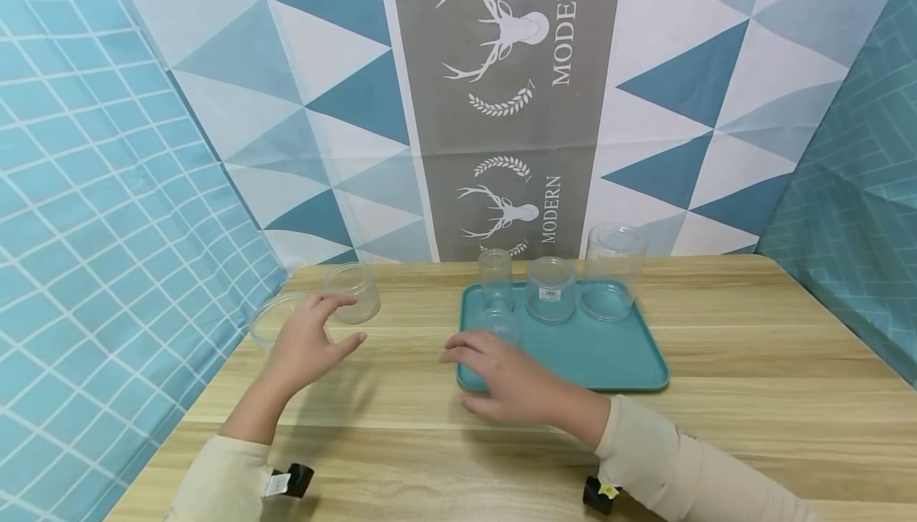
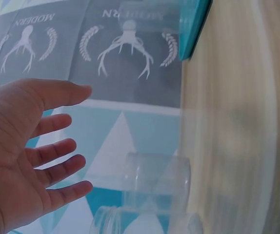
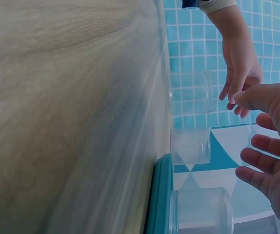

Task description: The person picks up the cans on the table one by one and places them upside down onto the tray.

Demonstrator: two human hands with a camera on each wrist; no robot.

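Likely slick, the jar (image 1: 362, 299) at one o'clock from the spread left hand (image 1: 306, 345) suits side-gripping — right hand (image 1: 503, 379) spread too.

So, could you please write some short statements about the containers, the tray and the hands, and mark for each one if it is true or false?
1. The container with the white label stands on the teal tray. True.
2. All the clear containers stand on the tray. False: the far-left container and its neighbour stand on the wooden table.
3. In the head view, the tall narrow container is left of the labelled one. True.
4. The left grip and the right grip both hold nothing. True.
5. In the head view, the tray lies to the left of the left grip. False: it lies to the right of it.
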